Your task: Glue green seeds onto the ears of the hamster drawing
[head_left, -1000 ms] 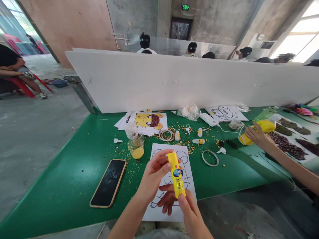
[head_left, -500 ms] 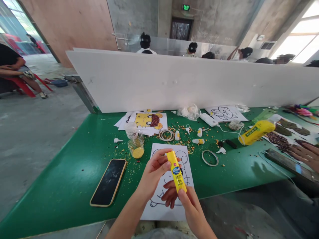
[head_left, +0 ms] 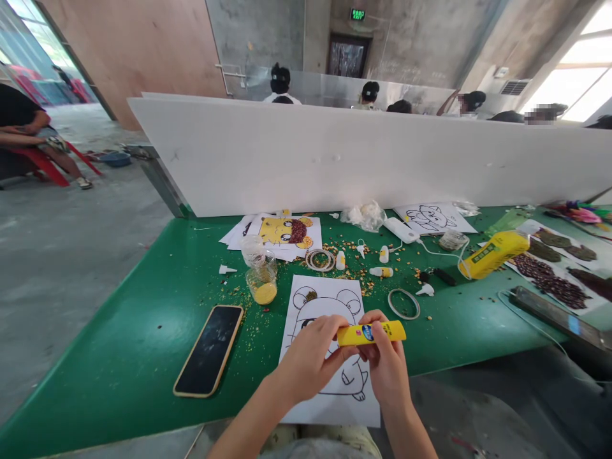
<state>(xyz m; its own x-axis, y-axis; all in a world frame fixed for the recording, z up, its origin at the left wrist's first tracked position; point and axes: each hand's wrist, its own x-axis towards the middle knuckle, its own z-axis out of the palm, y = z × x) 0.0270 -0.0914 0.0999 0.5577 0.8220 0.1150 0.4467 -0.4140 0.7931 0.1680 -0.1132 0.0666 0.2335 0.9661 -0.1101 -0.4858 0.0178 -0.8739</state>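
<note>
A yellow glue stick [head_left: 371, 333] lies level between my two hands, above the paper. My left hand [head_left: 315, 357] pinches its left end between thumb and fingers. Around the middle and right part of it, my right hand [head_left: 386, 357] is closed, thumb on top. Beneath them, a white sheet with a line drawing of a cartoon hamster [head_left: 299, 312] rests on the green table. A small dark patch of grains [head_left: 311, 296] sits by the drawing's left ear. My hands cover the middle of the drawing.
Left of the sheet lies a phone [head_left: 209, 350]. Behind it stands a plastic cup with yellow grains [head_left: 264, 290]. A finished hamster picture [head_left: 287, 233], small glue bottles [head_left: 381, 272], rings of tape [head_left: 404, 304] and scattered grains lie around. A yellow bottle [head_left: 497, 254] and a white partition [head_left: 335, 159] are farther off.
The glue stick has turned from nearly upright to level and moved right. My right hand has shifted up along it. At the far right, another person's hand has left the view.
</note>
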